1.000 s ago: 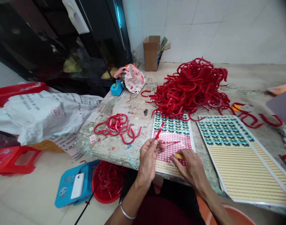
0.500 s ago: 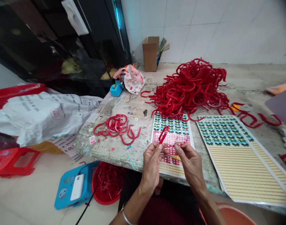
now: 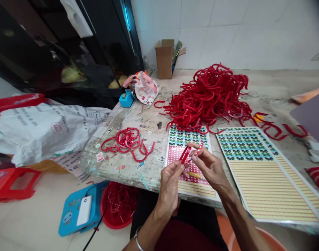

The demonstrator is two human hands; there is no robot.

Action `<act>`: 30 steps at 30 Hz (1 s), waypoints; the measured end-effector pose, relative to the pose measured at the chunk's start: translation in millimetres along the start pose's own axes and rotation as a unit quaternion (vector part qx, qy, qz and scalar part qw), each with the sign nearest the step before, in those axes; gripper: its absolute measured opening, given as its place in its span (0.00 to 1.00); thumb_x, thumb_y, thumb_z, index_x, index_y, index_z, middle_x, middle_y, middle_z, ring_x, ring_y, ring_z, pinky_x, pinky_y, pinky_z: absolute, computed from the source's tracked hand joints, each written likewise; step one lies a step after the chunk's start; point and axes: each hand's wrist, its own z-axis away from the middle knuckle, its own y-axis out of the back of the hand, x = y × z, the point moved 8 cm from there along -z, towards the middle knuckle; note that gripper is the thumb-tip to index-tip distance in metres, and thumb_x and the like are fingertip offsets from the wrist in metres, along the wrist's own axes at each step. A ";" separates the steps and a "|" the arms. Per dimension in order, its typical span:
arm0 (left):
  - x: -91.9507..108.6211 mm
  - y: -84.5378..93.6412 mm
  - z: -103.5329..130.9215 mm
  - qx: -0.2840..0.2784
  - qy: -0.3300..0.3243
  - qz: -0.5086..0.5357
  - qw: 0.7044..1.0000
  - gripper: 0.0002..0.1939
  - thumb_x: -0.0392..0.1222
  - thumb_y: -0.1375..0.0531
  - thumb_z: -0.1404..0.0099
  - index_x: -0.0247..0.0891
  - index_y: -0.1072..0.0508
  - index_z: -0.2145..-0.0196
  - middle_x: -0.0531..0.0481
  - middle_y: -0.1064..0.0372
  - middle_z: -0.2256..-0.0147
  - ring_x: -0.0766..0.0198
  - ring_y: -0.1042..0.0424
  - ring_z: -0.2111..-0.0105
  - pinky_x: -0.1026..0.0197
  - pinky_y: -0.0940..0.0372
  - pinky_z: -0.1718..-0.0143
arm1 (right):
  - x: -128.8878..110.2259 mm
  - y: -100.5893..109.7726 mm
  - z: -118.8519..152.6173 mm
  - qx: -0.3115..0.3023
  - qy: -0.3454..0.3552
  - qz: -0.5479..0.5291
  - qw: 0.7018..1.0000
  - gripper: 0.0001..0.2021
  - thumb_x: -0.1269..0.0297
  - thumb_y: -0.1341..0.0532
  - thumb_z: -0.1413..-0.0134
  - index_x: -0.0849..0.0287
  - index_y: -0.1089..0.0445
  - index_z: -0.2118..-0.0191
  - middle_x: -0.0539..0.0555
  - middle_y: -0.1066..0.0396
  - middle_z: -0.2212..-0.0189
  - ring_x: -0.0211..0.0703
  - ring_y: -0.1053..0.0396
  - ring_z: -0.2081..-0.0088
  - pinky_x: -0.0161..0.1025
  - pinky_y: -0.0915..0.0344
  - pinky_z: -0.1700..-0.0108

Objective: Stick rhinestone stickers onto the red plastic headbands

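My left hand (image 3: 170,186) pinches a narrow looped red band (image 3: 185,155) between thumb and fingers, above the table's front edge. Close by on the right, my right hand (image 3: 211,169) is closed on a short red-and-white dotted strip (image 3: 199,150), its fingers beside the top of the band. Whether the strip touches the band is hard to make out. Below both hands lies a sticker sheet (image 3: 171,153) with green-and-black figures, red-and-white dotted rows and yellow stripes. A small yellow stick (image 3: 195,175) shows on it, partly behind my fingers.
A large heap of red bands (image 3: 209,94) covers the sheet's far end. A smaller bunch (image 3: 128,139) lies left, more sticker sheets (image 3: 274,188) right. A cardboard box (image 3: 164,61) stands at the wall. On the floor are a red basin (image 3: 117,209) and a blue stool (image 3: 70,216).
My right hand has risen and tilted, bringing the dotted strip up beside the top of the red band. My left hand still holds the band, and the view has shifted slightly.
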 end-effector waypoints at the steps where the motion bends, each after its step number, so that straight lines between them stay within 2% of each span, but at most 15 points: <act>1: -0.1 -0.7 0.3 0.000 0.002 -0.001 1.000 0.05 0.35 0.40 0.42 0.32 0.30 0.75 0.52 0.34 0.78 0.70 0.37 0.75 0.66 0.42 0.67 | 0.4 -1.1 -0.2 -0.004 0.003 0.002 1.000 0.05 0.65 0.43 0.44 0.58 0.36 0.70 0.58 0.38 0.48 0.46 0.39 0.49 0.42 0.42 0.50; 14: -0.5 -6.4 1.3 -0.008 0.003 -0.018 1.000 0.05 0.36 0.40 0.42 0.33 0.29 0.74 0.53 0.34 0.79 0.70 0.37 0.75 0.66 0.43 0.67 | 4.5 1.9 1.8 0.007 0.012 0.046 0.999 0.04 0.65 0.43 0.44 0.57 0.32 0.63 0.56 0.35 0.55 0.44 0.37 0.54 0.42 0.40 0.53; 20: 0.1 -6.3 1.7 -0.001 0.004 -0.028 1.000 0.05 0.36 0.40 0.42 0.33 0.29 0.74 0.52 0.33 0.78 0.69 0.37 0.75 0.65 0.43 0.66 | 4.8 1.2 1.6 0.023 0.022 0.059 0.998 0.04 0.64 0.43 0.45 0.57 0.33 0.65 0.57 0.34 0.56 0.44 0.36 0.56 0.42 0.38 0.55; 26: 0.2 -7.3 1.7 0.000 0.004 -0.031 1.000 0.05 0.36 0.39 0.43 0.33 0.28 0.75 0.52 0.33 0.79 0.68 0.37 0.75 0.65 0.42 0.66 | 7.7 1.6 2.8 0.027 0.017 0.049 0.998 0.04 0.64 0.42 0.45 0.58 0.33 0.67 0.57 0.35 0.56 0.42 0.35 0.60 0.38 0.34 0.63; 30: -0.3 -7.1 2.4 0.003 0.008 -0.030 1.000 0.05 0.37 0.39 0.44 0.33 0.28 0.75 0.52 0.33 0.79 0.68 0.36 0.75 0.65 0.42 0.65 | 9.0 1.6 3.1 0.033 0.006 0.044 0.998 0.04 0.65 0.43 0.45 0.58 0.34 0.66 0.57 0.35 0.56 0.40 0.35 0.63 0.37 0.34 0.65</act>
